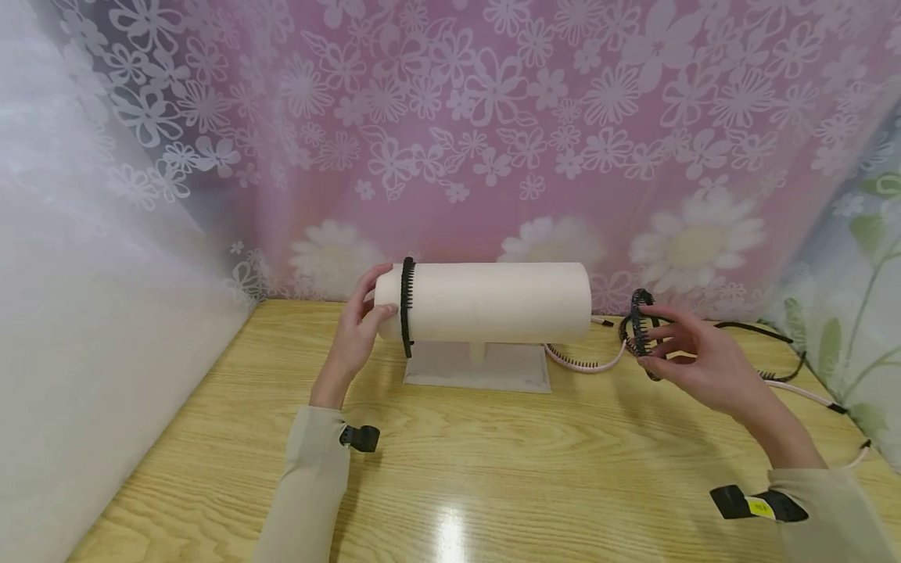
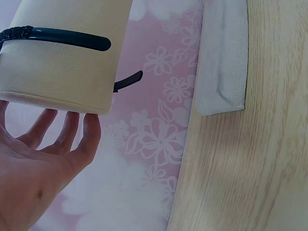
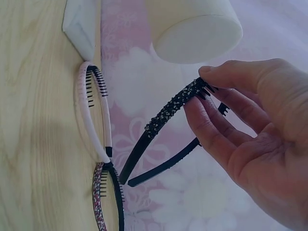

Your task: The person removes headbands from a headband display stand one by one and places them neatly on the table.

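A cream padded cylinder (image 1: 500, 301) lies level on a short post above a grey-white base (image 1: 479, 375), a headband display stand. My left hand (image 1: 355, 324) holds its left end, thumb at the front and fingers over the far side. A black toothed headband (image 1: 406, 313) sits around the cylinder just right of those fingers; the left wrist view shows its smooth lower ends. To the right of the stand, my right hand (image 1: 704, 363) pinches another black headband (image 3: 168, 113) by its stone-studded top, between thumb and fingers. Its two ends point away from the hand, apart from the cylinder.
Behind the right hand, more headbands lie on the wooden table: a pale pink one (image 3: 84, 110), one with multicoloured stones (image 3: 97, 202), and black and white ones at the right edge. A pink flowered curtain (image 1: 450, 117) hangs behind; a white cloth (image 1: 105, 313) stands left.
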A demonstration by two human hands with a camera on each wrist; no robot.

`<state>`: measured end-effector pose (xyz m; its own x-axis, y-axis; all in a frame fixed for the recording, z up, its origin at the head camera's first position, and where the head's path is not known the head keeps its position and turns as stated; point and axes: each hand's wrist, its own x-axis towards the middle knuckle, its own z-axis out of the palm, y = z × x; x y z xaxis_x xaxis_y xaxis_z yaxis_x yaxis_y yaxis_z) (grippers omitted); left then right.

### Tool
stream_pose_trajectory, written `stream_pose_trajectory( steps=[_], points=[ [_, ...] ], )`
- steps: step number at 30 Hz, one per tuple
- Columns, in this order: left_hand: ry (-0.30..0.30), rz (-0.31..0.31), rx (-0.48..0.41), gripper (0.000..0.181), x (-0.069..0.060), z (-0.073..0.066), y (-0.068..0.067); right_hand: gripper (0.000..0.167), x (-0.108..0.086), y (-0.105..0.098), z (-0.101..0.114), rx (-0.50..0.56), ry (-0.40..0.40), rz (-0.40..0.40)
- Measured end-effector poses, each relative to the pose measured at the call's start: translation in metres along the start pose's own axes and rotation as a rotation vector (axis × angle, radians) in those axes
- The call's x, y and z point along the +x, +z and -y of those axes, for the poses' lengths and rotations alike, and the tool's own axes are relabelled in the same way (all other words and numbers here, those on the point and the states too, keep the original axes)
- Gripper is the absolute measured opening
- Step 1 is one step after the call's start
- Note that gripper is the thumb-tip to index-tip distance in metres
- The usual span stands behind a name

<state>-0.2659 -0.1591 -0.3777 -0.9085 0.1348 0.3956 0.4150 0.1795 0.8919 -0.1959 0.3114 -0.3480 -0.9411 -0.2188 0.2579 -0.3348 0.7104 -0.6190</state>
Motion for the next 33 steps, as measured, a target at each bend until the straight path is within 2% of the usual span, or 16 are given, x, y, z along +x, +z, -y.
stream_pose_trajectory(
  steps=[8, 19, 33],
  points=[
    [-0.002, 0.002, 0.001, 0.058, 0.0, 0.002, 0.0, 0.072, -0.013, 0.0, -0.006, -0.038, -0.01, 0.006],
    [0.004, -0.003, -0.002, 0.058, 0.001, 0.001, 0.0, 0.068, -0.028, 0.0, -0.02, -0.07, -0.069, 0.014],
    [0.0, -0.002, -0.008, 0.058, 0.001, 0.001, 0.0, 0.062, -0.041, 0.006, -0.033, -0.134, -0.065, 0.032]
  ],
)
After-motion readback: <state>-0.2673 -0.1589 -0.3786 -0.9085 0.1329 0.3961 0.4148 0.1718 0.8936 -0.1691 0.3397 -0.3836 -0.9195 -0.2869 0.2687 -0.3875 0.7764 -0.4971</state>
